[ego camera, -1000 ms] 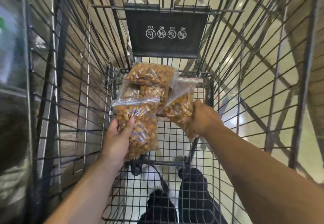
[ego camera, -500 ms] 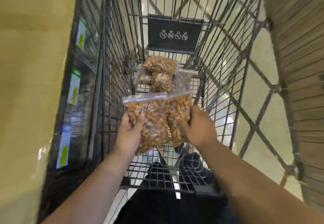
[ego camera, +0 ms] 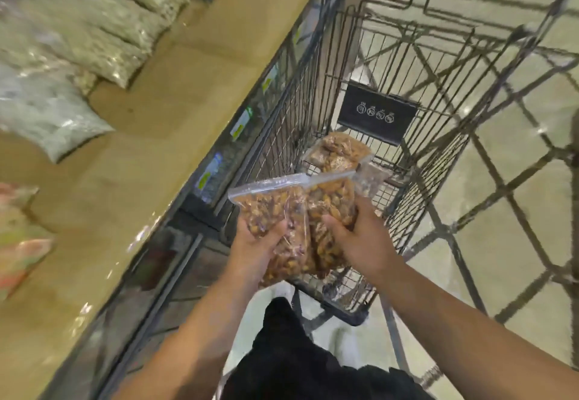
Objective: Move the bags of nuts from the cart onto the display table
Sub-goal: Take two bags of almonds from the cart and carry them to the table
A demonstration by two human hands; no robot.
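My left hand point(ego camera: 253, 251) grips a clear zip bag of brown nuts point(ego camera: 269, 208), held upright above the near end of the wire cart point(ego camera: 416, 136). My right hand point(ego camera: 360, 240) grips a second bag of nuts point(ego camera: 332, 202) pressed against the first. More bags of nuts point(ego camera: 338, 152) lie stacked in the cart's raised seat basket below the black warning flap point(ego camera: 376, 114). The wooden display table point(ego camera: 175, 92) runs along the left of the cart.
Pale green and whitish bags point(ego camera: 94, 33) lie piled on the table's far left, and pink and green packs point(ego camera: 18, 236) sit at its near left edge. Price tags point(ego camera: 210, 174) line the table's front rail. Glossy tiled floor point(ego camera: 501, 211) lies to the right.
Both hands have lifted their bags up out of the cart and drawn them closer together. My view has swung left, bringing the display table top into sight.
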